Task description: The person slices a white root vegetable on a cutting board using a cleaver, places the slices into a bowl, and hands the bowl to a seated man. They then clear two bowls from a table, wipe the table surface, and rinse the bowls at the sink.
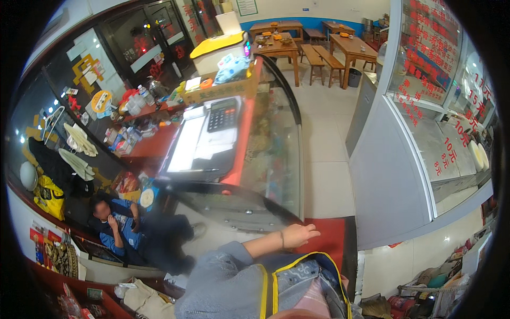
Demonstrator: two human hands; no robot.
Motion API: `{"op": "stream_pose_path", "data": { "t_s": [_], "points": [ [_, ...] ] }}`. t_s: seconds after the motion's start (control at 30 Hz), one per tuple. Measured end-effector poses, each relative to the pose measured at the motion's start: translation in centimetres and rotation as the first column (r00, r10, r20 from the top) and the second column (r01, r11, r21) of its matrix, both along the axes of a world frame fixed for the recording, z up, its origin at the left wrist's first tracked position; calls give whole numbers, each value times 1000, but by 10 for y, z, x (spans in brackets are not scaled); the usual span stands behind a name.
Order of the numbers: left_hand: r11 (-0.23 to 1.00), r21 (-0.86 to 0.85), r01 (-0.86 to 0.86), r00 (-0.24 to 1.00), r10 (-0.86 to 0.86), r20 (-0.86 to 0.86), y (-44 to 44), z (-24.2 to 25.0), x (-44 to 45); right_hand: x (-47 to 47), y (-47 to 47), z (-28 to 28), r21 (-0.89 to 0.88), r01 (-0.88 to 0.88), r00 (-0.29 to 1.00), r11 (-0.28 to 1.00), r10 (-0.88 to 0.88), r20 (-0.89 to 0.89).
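My left hand (301,235) reaches out across my front, its fingers loosely bent and a thin dark band at the wrist. Nothing shows in it, though the palm is hidden. Beneath it is a red floor mat (330,231), and just beyond is the dark-edged end of a glass display counter (275,147). A calculator (222,115), papers (185,139) and a pen (201,171) lie on a black board (228,161) on the countertop. My right hand is out of view.
To the left sits a person (127,227), one hand near the mouth. A glazed partition (392,171) with red writing stands at right, beyond a tiled aisle (326,139). Wooden tables (352,46) and benches (328,58) are farther back. Cluttered goods (434,287) fill the lower right.
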State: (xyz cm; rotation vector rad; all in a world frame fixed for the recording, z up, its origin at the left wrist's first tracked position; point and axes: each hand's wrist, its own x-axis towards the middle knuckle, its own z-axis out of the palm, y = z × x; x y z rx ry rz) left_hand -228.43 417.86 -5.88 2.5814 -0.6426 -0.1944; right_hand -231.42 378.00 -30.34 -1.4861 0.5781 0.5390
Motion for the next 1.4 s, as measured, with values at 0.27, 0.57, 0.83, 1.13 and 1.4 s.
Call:
{"op": "stream_pose_path", "data": {
  "t_s": [0.27, 0.57, 0.83, 1.13, 1.4],
  "points": [
    [999, 4, -46, 999, 46, -20, -12, -18, 101, 79, -53, 11, -179, -20, 991, 984, -4, -132],
    [912, -368, -181, 982, 149, -115, -12, -48, 250, 182, -135, 53, -410, 37, 953, 911, -155, -259],
    [785, -299, -542, 836, 541, -93, 75, -42, 332, 327, -62, 27, -375, -49, 953, 926, -70, -295],
    [771, -353, -531, 821, 571, 12, 113, -52, 439, 545, 33, -40, -335, -306, 936, 891, 218, -276],
    [732, -99, -674, 731, 680, 54, 184, -22, 562, 785, 167, -61, -541, -827, 71, -152, 926, -370]
  ]
}}
